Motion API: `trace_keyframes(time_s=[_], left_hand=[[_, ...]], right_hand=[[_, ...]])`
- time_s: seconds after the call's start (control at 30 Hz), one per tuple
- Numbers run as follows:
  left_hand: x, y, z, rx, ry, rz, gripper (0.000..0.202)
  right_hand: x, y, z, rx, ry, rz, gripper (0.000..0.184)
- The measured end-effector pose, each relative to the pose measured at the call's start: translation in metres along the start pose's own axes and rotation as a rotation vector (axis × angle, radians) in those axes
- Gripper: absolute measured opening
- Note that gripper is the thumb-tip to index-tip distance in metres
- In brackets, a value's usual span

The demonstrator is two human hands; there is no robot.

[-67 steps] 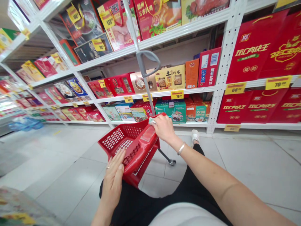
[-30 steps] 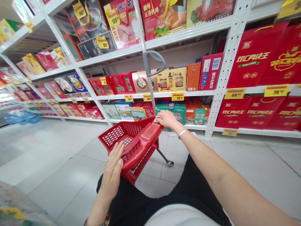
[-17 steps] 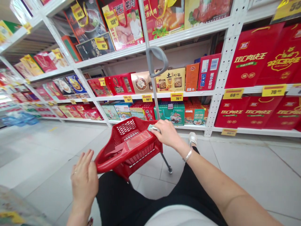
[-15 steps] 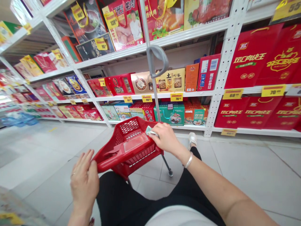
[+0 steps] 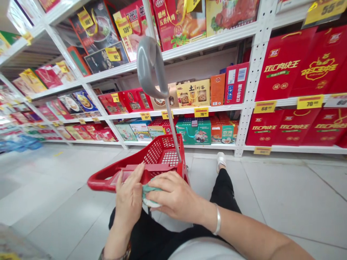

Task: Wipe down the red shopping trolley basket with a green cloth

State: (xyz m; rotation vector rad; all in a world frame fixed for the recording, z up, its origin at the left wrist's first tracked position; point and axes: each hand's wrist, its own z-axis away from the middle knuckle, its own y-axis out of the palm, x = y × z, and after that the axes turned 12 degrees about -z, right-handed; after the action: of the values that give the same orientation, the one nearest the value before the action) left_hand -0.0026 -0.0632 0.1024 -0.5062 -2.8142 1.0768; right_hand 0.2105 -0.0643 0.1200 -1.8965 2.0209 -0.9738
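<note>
The red shopping trolley (image 5: 153,156) had swung round, bringing its handlebar (image 5: 101,183) under my flat left hand (image 5: 127,198) and my right hand (image 5: 176,198), pinching a green cloth (image 5: 146,193).

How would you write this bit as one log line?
left hand: at red cart; right hand: holding green-and-white cloth; gray loop: on pole; boxes: on shelves

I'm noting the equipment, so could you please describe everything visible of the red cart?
The red cart looks like glossy plastic, with perforated basket walls and a thick handle at its near side. A thin pole bearing a grey loop rises from its right side. It stands upright on the tiled floor, before the shelves. The left hand appears to rest on the handle; the right hand holds a green-and-white cloth close by, contact unclear.
</note>
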Motion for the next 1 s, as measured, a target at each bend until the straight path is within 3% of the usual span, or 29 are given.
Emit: trace_keyframes(time_s=[0.23,0.4,0.5,0.63,0.73,0.83,0.93,1.0], left_hand=[[0.012,-0.004,-0.003,0.062,-0.009,0.098,0.058],[0.013,0.001,-0.006,0.055,-0.008,0.128,0.054],[0.016,0.002,-0.007,0.083,-0.04,0.142,0.053],[0.015,-0.002,-0.008,0.106,-0.121,0.119,0.051],[-0.002,-0.008,-0.007,0.071,-0.156,0.097,0.047],[-0.033,-0.013,-0.006,0.056,-0.069,0.111,0.048],[-0.059,-0.01,-0.005,0.079,0.037,0.087,0.052],[-0.067,-0.005,-0.004,0.074,0.066,0.022,0.054]], right_hand=[[0.011,-0.007,0.017,-0.028,-0.012,0.055,0.011],[0.013,-0.023,0.04,-0.103,0.001,0.033,0.018],[0.004,-0.033,0.061,-0.144,0.073,-0.015,0.027],[-0.025,-0.049,0.093,-0.27,0.26,0.003,0.026],[-0.047,-0.059,0.1,-0.487,0.421,0.008,0.022],[-0.055,-0.058,0.082,-0.632,0.478,-0.044,0.021],[-0.056,-0.041,0.053,-0.567,0.424,-0.185,0.028],[-0.059,-0.025,0.039,-0.497,0.404,-0.281,0.035]])
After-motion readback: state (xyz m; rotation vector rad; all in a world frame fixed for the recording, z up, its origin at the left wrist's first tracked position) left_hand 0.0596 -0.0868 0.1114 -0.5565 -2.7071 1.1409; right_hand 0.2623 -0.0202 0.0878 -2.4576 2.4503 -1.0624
